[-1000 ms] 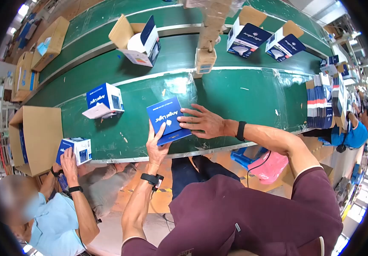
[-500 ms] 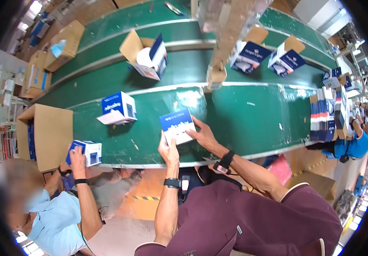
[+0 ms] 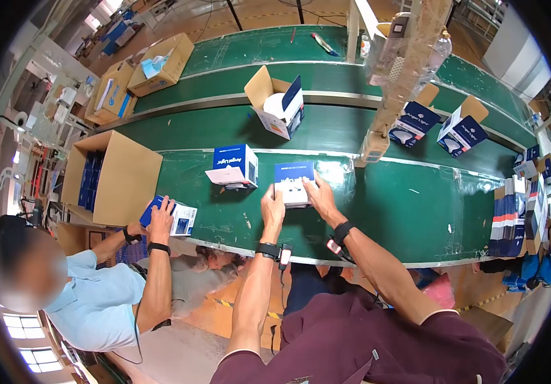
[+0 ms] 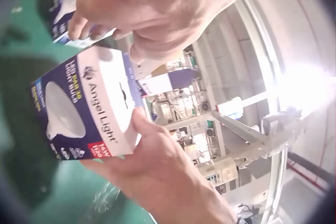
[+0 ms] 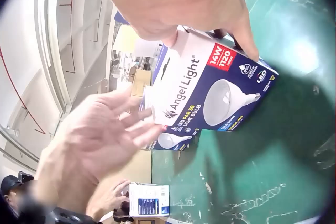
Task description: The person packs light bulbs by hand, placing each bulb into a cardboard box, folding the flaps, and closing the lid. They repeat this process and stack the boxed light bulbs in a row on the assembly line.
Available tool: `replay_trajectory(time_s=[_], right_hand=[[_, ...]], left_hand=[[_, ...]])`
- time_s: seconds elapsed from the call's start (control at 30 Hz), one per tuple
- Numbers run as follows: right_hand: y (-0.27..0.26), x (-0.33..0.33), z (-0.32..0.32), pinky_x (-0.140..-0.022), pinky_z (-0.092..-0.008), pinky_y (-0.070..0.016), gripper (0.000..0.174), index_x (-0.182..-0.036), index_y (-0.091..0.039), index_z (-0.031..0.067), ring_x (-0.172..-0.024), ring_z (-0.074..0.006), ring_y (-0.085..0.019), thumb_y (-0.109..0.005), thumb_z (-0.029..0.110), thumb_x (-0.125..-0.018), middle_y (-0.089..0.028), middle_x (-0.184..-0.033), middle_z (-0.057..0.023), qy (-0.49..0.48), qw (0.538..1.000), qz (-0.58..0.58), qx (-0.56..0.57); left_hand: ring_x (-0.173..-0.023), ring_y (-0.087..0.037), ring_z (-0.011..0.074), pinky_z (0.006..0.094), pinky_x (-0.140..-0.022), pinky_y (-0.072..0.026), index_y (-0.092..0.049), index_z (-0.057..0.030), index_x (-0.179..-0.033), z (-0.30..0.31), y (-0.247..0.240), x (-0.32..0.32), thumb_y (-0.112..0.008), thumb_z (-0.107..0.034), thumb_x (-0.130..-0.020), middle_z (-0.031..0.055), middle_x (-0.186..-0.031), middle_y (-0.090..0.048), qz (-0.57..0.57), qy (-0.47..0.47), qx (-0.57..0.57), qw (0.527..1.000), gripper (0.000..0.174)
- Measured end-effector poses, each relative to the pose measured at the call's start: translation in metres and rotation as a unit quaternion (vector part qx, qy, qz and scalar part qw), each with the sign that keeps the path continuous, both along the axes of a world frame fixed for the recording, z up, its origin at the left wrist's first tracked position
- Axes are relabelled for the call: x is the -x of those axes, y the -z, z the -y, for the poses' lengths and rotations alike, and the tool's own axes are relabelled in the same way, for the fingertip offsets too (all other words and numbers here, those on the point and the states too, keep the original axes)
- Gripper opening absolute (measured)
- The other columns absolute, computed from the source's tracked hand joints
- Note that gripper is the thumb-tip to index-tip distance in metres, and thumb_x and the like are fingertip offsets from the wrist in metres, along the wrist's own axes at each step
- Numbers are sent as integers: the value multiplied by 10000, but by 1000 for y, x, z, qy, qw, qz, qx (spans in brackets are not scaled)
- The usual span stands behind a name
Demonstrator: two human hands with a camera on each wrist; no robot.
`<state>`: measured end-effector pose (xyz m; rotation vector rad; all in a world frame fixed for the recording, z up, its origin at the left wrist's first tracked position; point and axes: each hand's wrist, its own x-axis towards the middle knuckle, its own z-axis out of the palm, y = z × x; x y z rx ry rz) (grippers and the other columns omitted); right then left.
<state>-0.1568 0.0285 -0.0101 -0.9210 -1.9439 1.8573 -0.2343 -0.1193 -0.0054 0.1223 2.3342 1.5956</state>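
A blue and white Angel Light bulb box (image 3: pixel 294 174) is held over the green bench, its printed bulb side showing in the left wrist view (image 4: pixel 65 111) and right wrist view (image 5: pixel 212 90). My right hand (image 3: pixel 324 200) grips its right edge, thumb on the white face; this hand (image 4: pixel 157 169) is low in the left wrist view. At the box's left edge is my left hand (image 3: pixel 273 210); its fingers extend loosely in the right wrist view (image 5: pixel 97 134), fingertips by the edge. Left of them stands another blue box (image 3: pixel 232 157), a pale flap sticking out.
Open boxes stand on the far belt (image 3: pixel 275 109), (image 3: pixel 413 121), (image 3: pixel 461 131). At left, a person in light blue (image 3: pixel 99 301) touches a box (image 3: pixel 184 219) beside a large carton (image 3: pixel 125 179). Stacked flat boxes (image 3: pixel 509 217) are at right; a post (image 3: pixel 403 83) rises beyond the bench.
The head view has swung, shifting the scene right and then down. The box has turned straighter; my right hand has gone from lying across its face to gripping its right edge.
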Motion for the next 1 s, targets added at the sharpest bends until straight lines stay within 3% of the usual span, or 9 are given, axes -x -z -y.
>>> replay_trajectory(time_s=[0.07, 0.17, 0.2, 0.3, 0.43, 0.53, 0.7, 0.93, 1.0], right_hand=[[5, 21, 14, -964, -339, -530, 509, -1452, -616, 35, -1099, -179, -668, -680, 329, -1041, -754, -1222, -128, 30, 999, 5, -28], [39, 73, 28, -974, -353, -535, 544, -1465, -608, 24, -1108, -209, -693, -694, 339, -1029, -761, -1230, -154, 36, 999, -26, -8], [34, 87, 33, -973, -365, -542, 585, -1481, -598, 23, -1106, -240, -719, -712, 353, -1011, -767, -1224, -188, 32, 999, 14, -13], [18, 123, 55, -976, -372, -544, 761, -1522, -561, 43, -1132, -284, -734, -771, 475, -933, -757, -1237, -229, 41, 996, 79, -21], [2, 163, 87, -1047, -449, -523, 899, -1493, -587, 30, -1233, -413, -685, -763, 629, -847, -698, -1315, -288, 4, 993, 120, 15], [32, 183, 94, -1087, -421, -504, 927, -1548, -496, -7, -1307, -374, -645, -740, 602, -894, -625, -1444, -279, -90, 990, 43, 103], [-15, 110, 41, -1022, -380, -537, 854, -1609, -408, 0, -1212, -263, -663, -750, 466, -980, -597, -1484, -227, -79, 991, 51, 98], [-124, -19, -44, -950, -376, -557, 968, -1652, -308, 51, -1164, -279, -648, -868, 133, -866, -547, -1470, -166, 27, 954, -53, -293], [-158, -49, -46, -937, -402, -560, 845, -1539, -461, 83, -1143, -310, -655, -893, 121, -814, -593, -1393, -159, -18, 947, -52, -316]], left_hand=[[-1335, -606, 432, 444, -1162, -436, -553, 95, -1457, 8, -21, 23, -646, -134, -986, 322, -1434, -612, -173, -29, 73, 982, 532], [-1195, -695, 380, 425, -991, -565, -580, 76, -1433, 9, -112, 86, -660, -179, -1011, 322, -1387, -636, -201, -47, 18, 978, 500], [-1009, -716, 234, 365, -907, -567, -574, 71, -1462, 10, -103, 131, -699, -214, -997, 219, -1216, -737, -223, -45, -2, 974, 559], [-1419, -556, 368, 407, -1116, -487, -405, 125, -1553, -4, -120, 227, -768, -430, -958, 305, -1588, -476, -126, 10, 52, 991, 890], [-1502, -449, 358, 414, -1144, -459, -329, 11, -1639, -64, -98, 297, -813, -558, -888, 257, -1666, -388, 44, 60, 41, 996, 1059], [-1140, -707, 275, 429, -945, -565, -643, -13, -1402, -103, -67, 334, -817, -403, -915, 164, -1313, -720, 17, 100, 7, 995, 647], [-1037, -725, 250, 439, -817, -601, -663, -28, -1343, -122, 2, 351, -723, -273, -996, 129, -1260, -737, -12, 97, 44, 994, 429], [-1081, -701, 229, 379, -946, -546, -682, 35, -1311, -94, -123, 231, -718, -200, -969, 131, -1240, -758, -35, 408, 40, 912, 416], [-1084, -687, 194, 367, -963, -548, -691, 22, -1304, -86, -130, 181, -759, -160, -954, 105, -1223, -766, 14, 467, 15, 884, 400]])
